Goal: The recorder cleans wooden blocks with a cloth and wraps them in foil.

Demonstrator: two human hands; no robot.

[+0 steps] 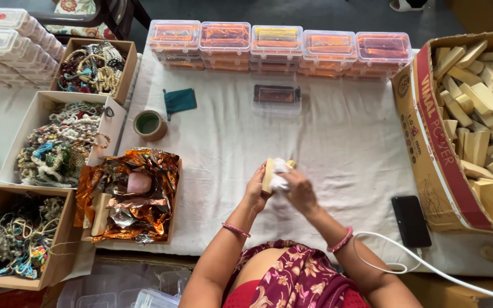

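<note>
My left hand (pixel 255 191) grips a small pale wooden block (pixel 267 175) upright above the white cloth-covered table (pixel 343 142). My right hand (pixel 300 191) presses a bunched white cloth (pixel 279 174) against the block's side. Both hands are close together near the table's front edge. Pink bangles sit on both wrists.
A large cardboard box (pixel 435 148) full of wooden blocks stands at right. A black phone (pixel 411 221) with a white cable lies beside it. Stacked clear lidded boxes (pixel 278 48) line the back, one single box (pixel 277 98) before them. Left: boxes of beaded threads (pixel 58 142), foil sheets (pixel 132 194), tape roll (pixel 149 125).
</note>
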